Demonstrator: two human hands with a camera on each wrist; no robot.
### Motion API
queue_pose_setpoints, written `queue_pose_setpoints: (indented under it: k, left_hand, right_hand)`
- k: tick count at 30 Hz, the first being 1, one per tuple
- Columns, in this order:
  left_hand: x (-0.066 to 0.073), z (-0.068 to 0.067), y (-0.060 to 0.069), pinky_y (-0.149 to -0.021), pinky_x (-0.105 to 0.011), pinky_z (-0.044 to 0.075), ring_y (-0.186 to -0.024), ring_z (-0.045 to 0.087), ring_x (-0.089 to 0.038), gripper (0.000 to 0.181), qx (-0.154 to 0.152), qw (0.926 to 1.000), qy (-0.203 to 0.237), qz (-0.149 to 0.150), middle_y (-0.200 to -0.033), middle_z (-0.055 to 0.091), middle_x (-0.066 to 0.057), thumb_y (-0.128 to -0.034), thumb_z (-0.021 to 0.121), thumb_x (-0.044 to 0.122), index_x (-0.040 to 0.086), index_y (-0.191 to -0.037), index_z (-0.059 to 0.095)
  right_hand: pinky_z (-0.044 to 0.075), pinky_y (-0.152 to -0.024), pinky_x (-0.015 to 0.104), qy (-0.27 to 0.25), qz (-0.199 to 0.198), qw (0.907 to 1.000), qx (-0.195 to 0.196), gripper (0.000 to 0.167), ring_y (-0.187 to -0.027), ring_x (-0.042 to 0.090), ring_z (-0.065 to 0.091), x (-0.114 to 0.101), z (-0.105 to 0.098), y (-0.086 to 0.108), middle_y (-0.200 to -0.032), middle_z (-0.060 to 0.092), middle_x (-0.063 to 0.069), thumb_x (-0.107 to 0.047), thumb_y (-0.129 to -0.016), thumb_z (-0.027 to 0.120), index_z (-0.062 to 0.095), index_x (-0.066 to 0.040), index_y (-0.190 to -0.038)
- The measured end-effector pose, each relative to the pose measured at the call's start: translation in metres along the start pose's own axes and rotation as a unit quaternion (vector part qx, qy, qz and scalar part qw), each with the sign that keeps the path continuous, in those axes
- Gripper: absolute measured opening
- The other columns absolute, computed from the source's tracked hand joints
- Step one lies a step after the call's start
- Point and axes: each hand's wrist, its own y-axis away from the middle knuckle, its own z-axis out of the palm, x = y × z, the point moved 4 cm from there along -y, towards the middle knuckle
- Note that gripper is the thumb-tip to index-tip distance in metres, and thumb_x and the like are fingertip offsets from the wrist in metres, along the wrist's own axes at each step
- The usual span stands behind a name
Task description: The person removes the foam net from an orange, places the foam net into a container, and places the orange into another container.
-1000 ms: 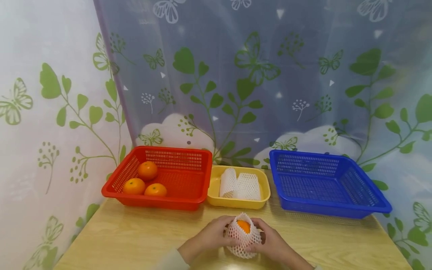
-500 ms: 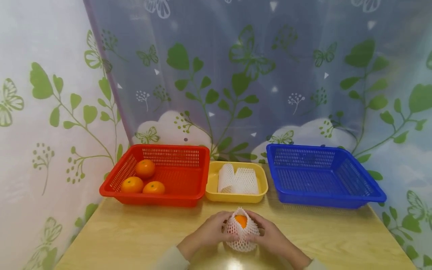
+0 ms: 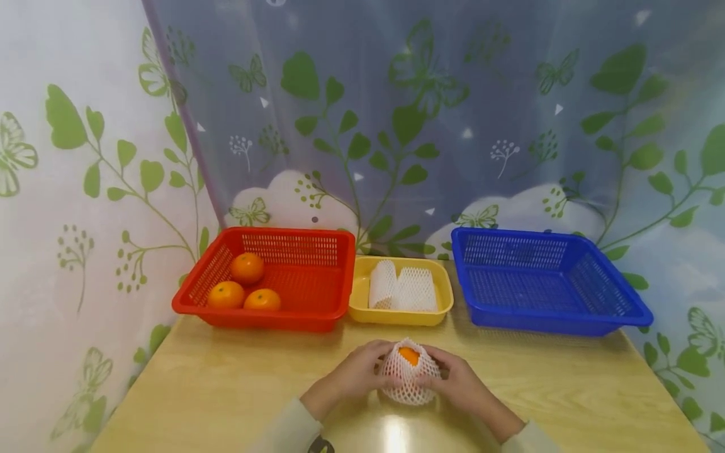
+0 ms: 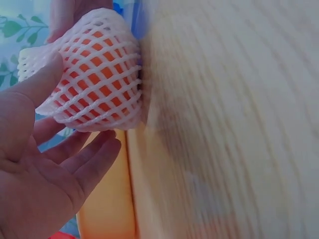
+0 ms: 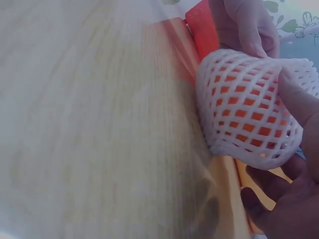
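Observation:
An orange point(image 3: 409, 356) sits inside a white foam net sleeve point(image 3: 412, 391), and its bare top shows through the sleeve's open upper end. From the left, my left hand point(image 3: 358, 372) holds the sleeve, thumb on the near side and fingers curved behind. On the opposite side my right hand point(image 3: 460, 381) grips it likewise. In the left wrist view, orange peel shows through the mesh of the sleeve point(image 4: 99, 74). The right wrist view has the sleeve point(image 5: 244, 107) low at the tabletop; whether it touches the wood I cannot tell.
Several things line the back of the wooden table point(image 3: 226, 390): a red basket point(image 3: 272, 319) with three oranges point(image 3: 247, 268) at left, a yellow tray point(image 3: 396, 316) holding white foam net sleeves point(image 3: 416, 289) in the middle, and a blue basket point(image 3: 538, 321) at right. A patterned curtain point(image 3: 362, 157) hangs behind.
Both hands keep their hold on the sleeved orange, which stays in nearly the same place. The head view has shifted slightly, and the baskets appear higher in it.

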Motion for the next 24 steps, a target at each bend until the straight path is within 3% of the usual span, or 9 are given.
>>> queue_pose_setpoints:
  k: [5,13,18,24]
  left_hand:
    - [0.001,-0.001,0.001,-0.098,-0.038,0.048,-0.118,0.055,-0.021,0.062,0.000,0.9999,-0.011,0.000,-0.138,0.052,-0.004,-0.0852,0.074,0.038,0.013,-0.138,0.053]
    - [-0.001,0.009,-0.007,-0.100,-0.034,0.046,-0.119,0.054,-0.015,0.057,-0.008,0.9998,0.006,0.018,-0.134,0.056,0.001,-0.0851,0.075,0.036,0.016,-0.135,0.055]
    - [-0.003,0.009,-0.009,-0.101,-0.037,0.045,-0.121,0.053,-0.017,0.059,-0.004,0.9997,0.020,0.012,-0.134,0.056,0.001,-0.0845,0.076,0.034,0.016,-0.136,0.054]
    - [-0.005,0.003,-0.005,-0.103,-0.038,0.044,-0.121,0.053,-0.016,0.059,-0.001,0.9998,0.021,-0.003,-0.135,0.055,0.002,-0.0841,0.076,0.034,0.016,-0.136,0.054]
  right_hand:
    - [0.050,-0.088,0.030,-0.003,0.007,0.9999,0.007,0.056,-0.110,0.029,0.059,0.000,0.001,-0.001,-0.124,0.063,0.013,-0.027,-0.087,0.073,0.055,-0.004,-0.135]
    - [0.049,-0.094,0.041,0.004,0.018,0.9993,0.032,0.057,-0.116,0.034,0.057,0.002,-0.003,0.006,-0.129,0.060,0.019,-0.023,-0.086,0.074,0.054,0.003,-0.134]
    - [0.048,-0.095,0.039,-0.015,0.013,0.9989,0.043,0.054,-0.118,0.034,0.056,0.000,-0.003,0.004,-0.130,0.060,0.018,-0.020,-0.087,0.074,0.056,0.003,-0.132]
    - [0.042,-0.103,0.050,-0.045,0.018,0.9968,0.063,0.048,-0.125,0.037,0.051,0.000,0.004,0.001,-0.135,0.056,0.017,-0.017,-0.086,0.074,0.061,0.001,-0.128]
